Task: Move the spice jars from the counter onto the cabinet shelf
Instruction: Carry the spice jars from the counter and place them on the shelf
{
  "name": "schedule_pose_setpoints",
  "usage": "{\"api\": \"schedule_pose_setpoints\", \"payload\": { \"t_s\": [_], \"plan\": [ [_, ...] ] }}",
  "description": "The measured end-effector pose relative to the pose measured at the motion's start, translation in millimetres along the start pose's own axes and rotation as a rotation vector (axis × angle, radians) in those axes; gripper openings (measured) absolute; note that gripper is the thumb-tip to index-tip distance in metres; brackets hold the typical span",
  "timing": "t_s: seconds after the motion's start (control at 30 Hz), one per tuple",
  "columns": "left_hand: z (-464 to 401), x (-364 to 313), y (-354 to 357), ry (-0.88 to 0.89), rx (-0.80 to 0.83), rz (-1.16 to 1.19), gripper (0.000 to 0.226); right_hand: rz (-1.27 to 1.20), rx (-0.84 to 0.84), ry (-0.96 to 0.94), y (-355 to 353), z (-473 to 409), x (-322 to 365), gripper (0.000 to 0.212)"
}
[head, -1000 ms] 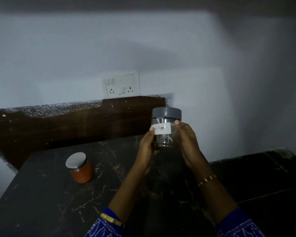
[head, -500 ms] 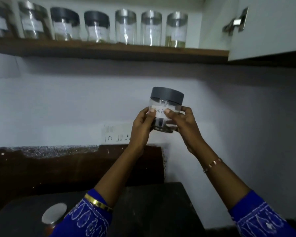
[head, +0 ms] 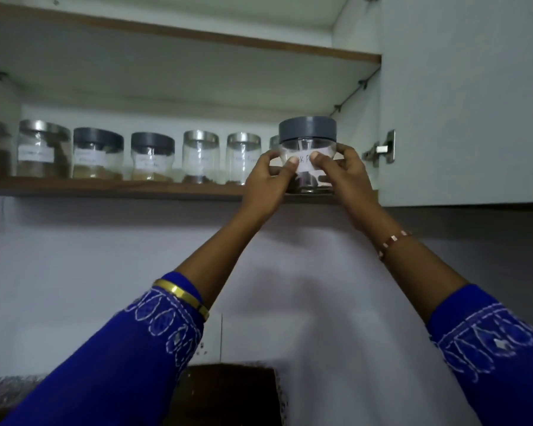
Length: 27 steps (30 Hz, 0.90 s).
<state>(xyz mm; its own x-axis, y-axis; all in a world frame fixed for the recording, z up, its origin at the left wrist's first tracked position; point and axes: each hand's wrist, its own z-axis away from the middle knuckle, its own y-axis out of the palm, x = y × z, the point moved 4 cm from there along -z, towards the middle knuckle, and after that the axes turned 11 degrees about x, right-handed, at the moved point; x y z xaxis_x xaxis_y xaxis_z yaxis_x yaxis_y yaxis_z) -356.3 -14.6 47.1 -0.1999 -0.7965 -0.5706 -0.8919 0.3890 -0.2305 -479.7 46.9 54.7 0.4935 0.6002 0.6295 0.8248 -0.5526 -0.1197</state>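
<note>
Both hands, left hand and right hand, clasped around grey-lidded pepper jar at right end of cabinet shelf, beside labelled jar row.

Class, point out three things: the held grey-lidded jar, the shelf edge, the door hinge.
grey-lidded jar [head: 307,132]: head view, on its lid.
shelf edge [head: 111,189]: head view, wooden front lip.
door hinge [head: 382,148]: head view, metal arm.
</note>
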Motion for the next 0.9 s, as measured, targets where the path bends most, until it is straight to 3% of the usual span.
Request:
{"api": "schedule_pose_setpoints", "payload": {
  "t_s": [0.33, 0.63, 0.9],
  "plan": [
    [-64.8, 19.8, 45.4, -0.048, 0.075, -0.15, 0.041, 0.115, -0.041, 0.038, -40.2, -52.4, -37.3, 0.045],
    [-88.9, 43.9, 56.6, -0.109, -0.053, -0.28, 0.048, 0.398, -0.041, 0.062, -47.2, -74.8, -62.9, 0.046],
    [-96.1, 48.1, 67.4, -0.189, 0.14, -0.654, 0.043, 0.803, -0.056, 0.082, -36.4, -78.4, -77.0, 0.037]
  ]
}}
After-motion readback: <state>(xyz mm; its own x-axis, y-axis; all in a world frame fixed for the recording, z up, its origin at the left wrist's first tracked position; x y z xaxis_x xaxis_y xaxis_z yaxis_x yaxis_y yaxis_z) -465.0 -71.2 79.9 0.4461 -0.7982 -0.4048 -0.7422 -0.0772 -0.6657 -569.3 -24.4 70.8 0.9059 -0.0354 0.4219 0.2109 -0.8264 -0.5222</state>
